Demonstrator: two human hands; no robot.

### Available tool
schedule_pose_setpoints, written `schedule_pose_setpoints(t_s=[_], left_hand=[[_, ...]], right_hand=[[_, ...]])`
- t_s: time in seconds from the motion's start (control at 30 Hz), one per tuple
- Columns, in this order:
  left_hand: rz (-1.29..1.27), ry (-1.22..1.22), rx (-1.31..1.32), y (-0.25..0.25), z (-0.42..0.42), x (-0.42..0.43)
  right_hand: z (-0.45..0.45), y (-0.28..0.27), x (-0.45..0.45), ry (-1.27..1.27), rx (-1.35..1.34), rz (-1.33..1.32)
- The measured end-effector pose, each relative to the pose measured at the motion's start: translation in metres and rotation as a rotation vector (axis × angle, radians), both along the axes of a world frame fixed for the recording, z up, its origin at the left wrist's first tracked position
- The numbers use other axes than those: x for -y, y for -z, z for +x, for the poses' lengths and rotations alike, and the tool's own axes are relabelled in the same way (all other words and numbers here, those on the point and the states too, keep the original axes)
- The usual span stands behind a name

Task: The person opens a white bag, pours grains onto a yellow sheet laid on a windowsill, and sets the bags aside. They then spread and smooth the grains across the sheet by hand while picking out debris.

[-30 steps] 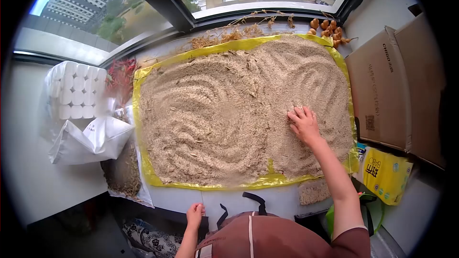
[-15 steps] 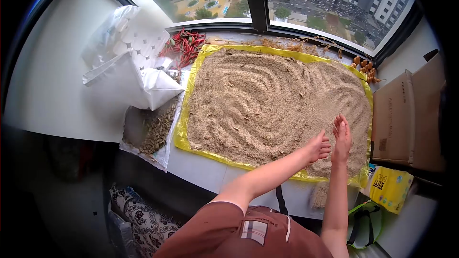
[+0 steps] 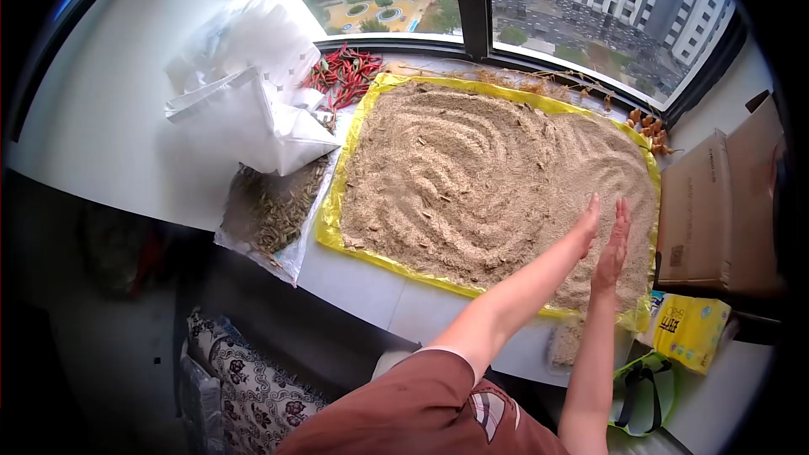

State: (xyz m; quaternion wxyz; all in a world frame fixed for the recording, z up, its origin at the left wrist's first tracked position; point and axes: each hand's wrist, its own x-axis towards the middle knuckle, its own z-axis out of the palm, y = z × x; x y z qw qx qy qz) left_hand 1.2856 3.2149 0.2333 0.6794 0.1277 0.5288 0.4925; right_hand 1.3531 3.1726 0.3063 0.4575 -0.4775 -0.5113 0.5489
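Observation:
Pale brown grain-like material (image 3: 455,177) lies spread in curved ridges on a yellow plastic sheet (image 3: 404,273). Over its right part is my left hand (image 3: 589,226), fingers stretched out and holding nothing. Close to its right my right hand (image 3: 613,248) is upright with straight fingers, also empty. The palms face each other with a narrow gap between them. Both hands appear raised above the material.
Red chillies (image 3: 344,74), a white bag (image 3: 253,118) and a bag of dried pieces (image 3: 274,211) are on the left. At right stand a cardboard box (image 3: 695,219), a yellow packet (image 3: 691,329) and a green bag (image 3: 645,396). Small gourd-like items (image 3: 650,133) lie by the window.
The view has turned left. My right hand has left the material, and my left hand has come up from near my body beside it. Since the middle frame, the fingers have straightened.

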Motion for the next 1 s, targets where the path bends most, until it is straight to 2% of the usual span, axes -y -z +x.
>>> schedule_pose_setpoints(t_s=[0.03, 0.1, 0.17, 0.23, 0.27, 0.33, 0.37, 0.4, 0.43, 0.47, 0.5, 0.53, 0.57, 0.63, 0.67, 0.7, 0.73, 0.77, 0.8, 0.9, 0.93, 1.0], left_hand=[[0.007, -0.048, 0.127, 0.004, 0.007, 0.0], [0.307, -0.009, -0.083, 0.045, 0.038, -0.025], [0.568, 0.165, -0.397, 0.002, 0.02, 0.01], [0.466, 0.244, -0.893, 0.004, 0.008, 0.031], [0.403, 0.283, -1.136, 0.006, 0.002, 0.035], [0.199, 0.209, -0.902, 0.017, -0.01, 0.025], [0.106, 0.18, -0.762, 0.029, -0.006, 0.016], [0.318, -0.016, -0.27, 0.054, -0.001, -0.001], [0.282, -0.023, 0.018, 0.04, 0.0, 0.0], [0.243, -0.023, 0.301, 0.012, -0.005, 0.005], [0.199, -0.022, 0.578, -0.009, -0.006, 0.011], [0.2, -0.233, 0.689, -0.016, -0.003, 0.013], [0.23, -0.198, 0.439, -0.025, -0.018, 0.023], [0.26, -0.117, -0.046, -0.046, -0.061, 0.071], [0.332, -0.068, -0.325, -0.038, -0.085, 0.088], [0.406, -0.018, -0.597, -0.029, -0.109, 0.109], [0.308, 0.028, -0.772, -0.042, -0.137, 0.139], [0.326, 0.014, -0.821, -0.016, -0.162, 0.163], [0.289, 0.013, -0.893, -0.013, -0.19, 0.193], [0.118, 0.099, -1.387, 0.025, -0.279, 0.274], [0.133, 0.071, -1.544, 0.043, -0.308, 0.298], [0.094, 0.112, -1.513, 0.062, -0.355, 0.331]], right_hand=[[0.007, 0.017, 0.002, 0.02, -0.065, -0.087], [0.014, 0.058, -0.011, 0.051, -0.206, -0.244], [0.014, 0.089, -0.02, 0.069, -0.34, -0.422], [0.014, 0.051, -0.027, 0.035, -0.845, -0.737], [0.008, 0.024, -0.02, 0.005, -0.633, -0.586], [-0.008, -0.022, -0.001, -0.026, -0.23, -0.234], [-0.015, -0.025, 0.004, -0.065, -0.146, -0.045], [-0.017, -0.023, 0.009, -0.095, -0.045, 0.137], [-0.016, -0.017, 0.012, -0.121, 0.061, 0.319], [-0.018, 0.019, 0.006, -0.166, 0.107, 0.361], [0.003, 0.063, -0.013, -0.146, 0.336, 0.575], [0.008, 0.07, -0.02, -0.167, 0.391, 0.581], [0.012, 0.076, -0.024, -0.191, 0.444, 0.581], [0.051, 0.11, -0.029, -0.078, 0.541, 0.238], [0.062, 0.119, -0.028, -0.018, 0.581, 0.07], [0.065, 0.117, -0.02, -0.022, 0.564, 0.096], [0.067, 0.11, -0.007, -0.024, 0.551, 0.12], [0.066, 0.101, 0.009, -0.024, 0.543, 0.142], [0.059, 0.091, 0.027, 0.015, 0.628, 0.258], [0.044, 0.091, 0.071, 0.078, 0.72, 0.142], [0.029, 0.088, 0.089, 0.109, 0.595, 0.095], [-0.012, 0.09, 0.124, 0.092, 0.455, -0.016]])
